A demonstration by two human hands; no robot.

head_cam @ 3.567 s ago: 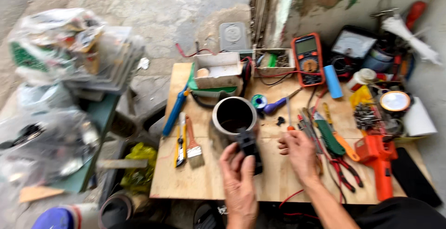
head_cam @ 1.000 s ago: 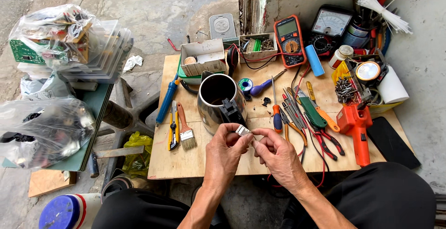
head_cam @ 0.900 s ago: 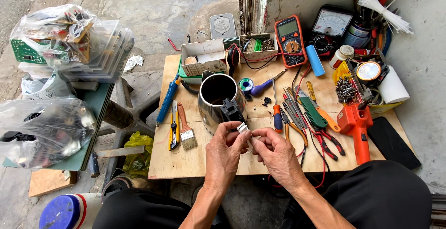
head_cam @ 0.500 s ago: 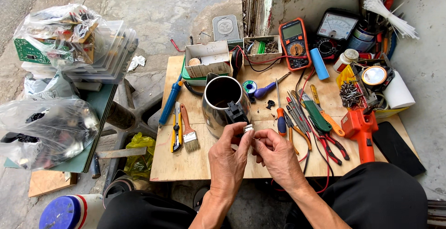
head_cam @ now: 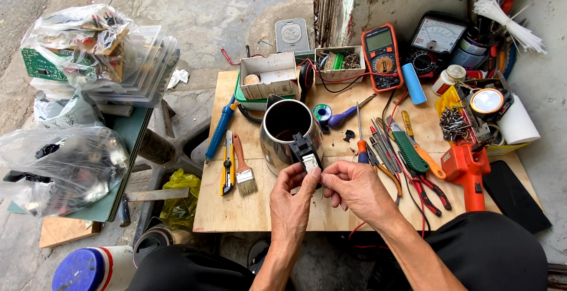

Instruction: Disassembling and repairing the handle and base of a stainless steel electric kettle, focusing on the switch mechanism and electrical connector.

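Observation:
A steel electric kettle (head_cam: 282, 127) with no lid stands on a small wooden board table (head_cam: 254, 211). A black handle block (head_cam: 303, 145) juts from its near side. My left hand (head_cam: 295, 193) pinches a small white part (head_cam: 310, 163) at the bottom of that block. My right hand (head_cam: 357, 187) is close beside it, fingertips pinched together by the same part; whether it holds anything is hidden.
A blue soldering tool (head_cam: 220, 127), yellow utility knife (head_cam: 227, 164) and paintbrush (head_cam: 242, 166) lie left of the kettle. Screwdrivers and pliers (head_cam: 407, 158), an orange power tool (head_cam: 466, 170), a multimeter (head_cam: 383, 49) and boxes lie right and behind. Plastic bags (head_cam: 62, 167) sit at left.
Both hands have come off the table to meet at the kettle's handle block. Over the last second they shifted only slightly, still pinching the small white part.

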